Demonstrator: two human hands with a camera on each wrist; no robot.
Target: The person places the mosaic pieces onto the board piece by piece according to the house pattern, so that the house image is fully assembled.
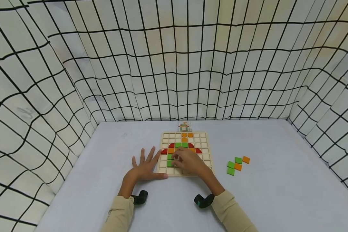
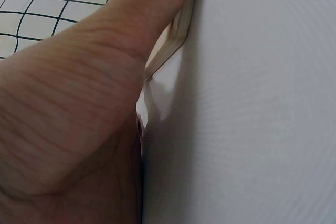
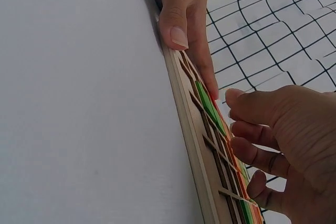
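A wooden grid board (image 1: pixel 203 139) lies on the table, with coloured pieces set in its squares. Thumb and fingers spread wide, my left hand (image 1: pixel 145 169) rests at the board's near left corner, the thumb along its front edge. My right hand (image 1: pixel 189 161) is over the board's middle, fingers loosely bent beside two green square tiles (image 1: pixel 169 163); in the right wrist view nothing shows between its fingertips. Red rounded-edge pieces (image 1: pixel 164 151) flank a row of orange tiles (image 1: pixel 171 150), partly covered by this hand. Two orange discs (image 1: pixel 184 135) sit at the far edge.
Several loose green tiles (image 1: pixel 230 171) and orange tiles (image 1: pixel 246 159) lie right of the board. Behind it is a small picture card (image 1: pixel 184 126) with a coloured pattern. White walls with black netting (image 1: pixel 188 64) surround the white table (image 1: pixel 278 180).
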